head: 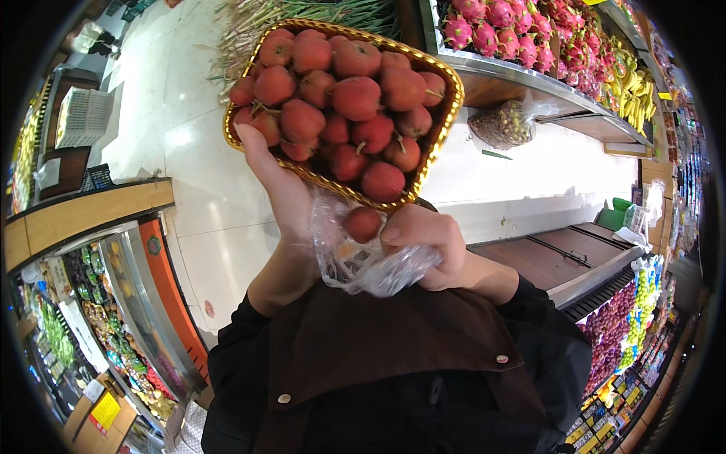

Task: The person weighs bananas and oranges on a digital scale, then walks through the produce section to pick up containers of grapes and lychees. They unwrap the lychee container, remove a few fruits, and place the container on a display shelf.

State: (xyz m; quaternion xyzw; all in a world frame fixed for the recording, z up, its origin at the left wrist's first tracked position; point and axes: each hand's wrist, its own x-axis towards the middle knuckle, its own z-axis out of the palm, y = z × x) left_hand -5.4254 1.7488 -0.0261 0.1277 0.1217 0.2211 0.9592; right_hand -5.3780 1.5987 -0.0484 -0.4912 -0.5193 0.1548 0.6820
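Observation:
A brown basket with a shiny gold braided rim (440, 148) is held up in front of me, full of small red apple-like fruits (356, 98), some with stems. My left hand (278, 184) grips its near left side, thumb over the rim; the other fingers are hidden underneath. Below the near rim, my right hand (434, 241) clutches a clear plastic bag (371, 272). One red fruit (363, 224) is at the bag, close to my right fingertips; whether it is inside or in front of the film I cannot tell.
Green-stalked vegetables (340, 12) lie beyond the basket. Dragon fruit (499, 34) and bananas (635, 102) fill a stand on the right, with a net bag (503, 126) hanging below. A dark wooden counter (544, 258) stands at right; a wood-edged display (91, 218) is at left.

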